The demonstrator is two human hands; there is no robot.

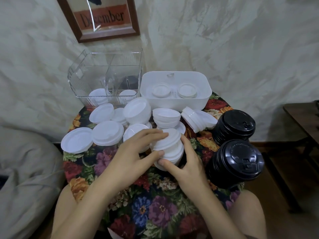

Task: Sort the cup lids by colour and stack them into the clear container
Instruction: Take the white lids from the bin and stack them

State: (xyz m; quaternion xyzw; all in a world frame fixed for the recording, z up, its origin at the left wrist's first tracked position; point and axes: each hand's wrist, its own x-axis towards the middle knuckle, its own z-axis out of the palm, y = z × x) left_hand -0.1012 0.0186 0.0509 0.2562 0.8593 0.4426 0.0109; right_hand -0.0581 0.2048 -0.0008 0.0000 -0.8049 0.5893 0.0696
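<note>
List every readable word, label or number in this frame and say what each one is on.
"December": on the framed picture leaning against the wall, partly distorted by the clear container in front of it.
Embossed lettering around the top of the nearer black lid stack: too small and blurred to read.
White lids in both hands: no text visible.

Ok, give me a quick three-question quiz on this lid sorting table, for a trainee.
1. True or false: both hands hold a stack of white lids.
2. Which colour are the two stacks at the right edge? A white, B black, C red.
3. Fill in: the white tub stands to the ___ of the clear container.

Key: 1 true. 2 B. 3 right.
</note>
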